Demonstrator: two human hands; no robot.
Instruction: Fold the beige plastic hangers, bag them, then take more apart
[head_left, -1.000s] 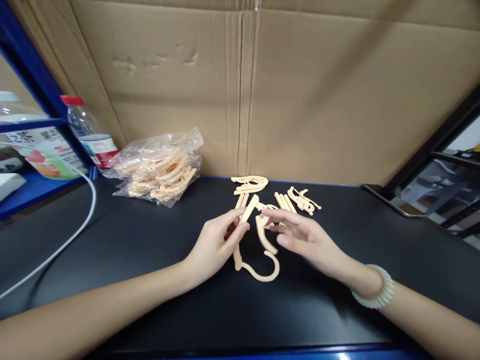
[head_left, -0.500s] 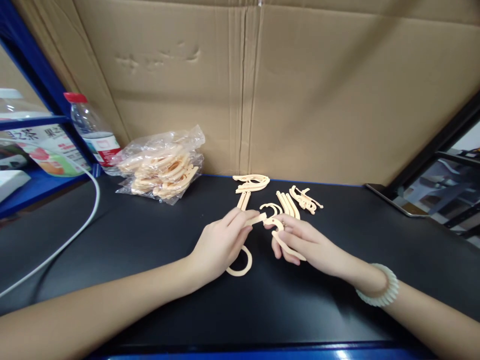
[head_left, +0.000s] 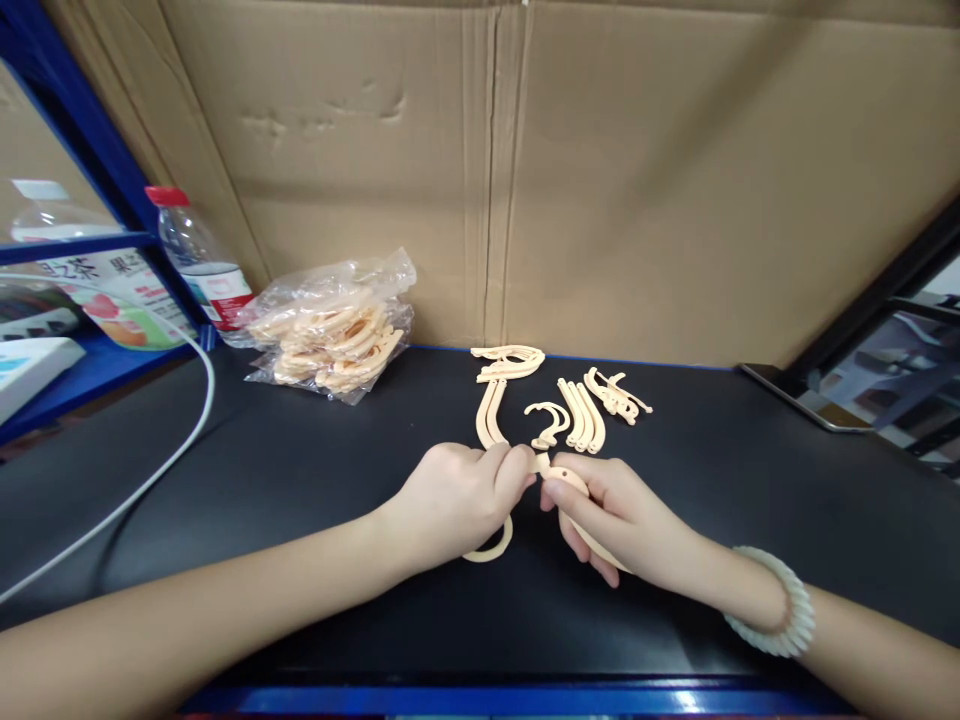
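Observation:
My left hand [head_left: 459, 502] is closed around a beige plastic hanger piece [head_left: 541, 463], and only its pale end shows past the thumb. A curved hanger arm [head_left: 571, 480] with a small hole is gripped in my right hand [head_left: 619, 510]; its long part runs down along the fingers. The ends of the two pieces meet between my hands and appear to touch. Below my left hand shows a beige curved piece [head_left: 491, 553]; whether it is attached to the held piece, I cannot tell. Just beyond my fingers lie hanger hooks [head_left: 555, 425].
Several curved arms [head_left: 585, 415] and two more [head_left: 491, 412] lie behind my hands. Farther back are a stack of pieces [head_left: 517, 365] and small parts [head_left: 619, 395]. A plastic bag of pieces [head_left: 337, 340], a red-capped bottle [head_left: 217, 285] and a white cable [head_left: 161, 460] are left.
Both hands have come closer together and slightly nearer to me. The gap between the held pieces has closed. My left fingers now wrap more tightly, and the view has shifted a little.

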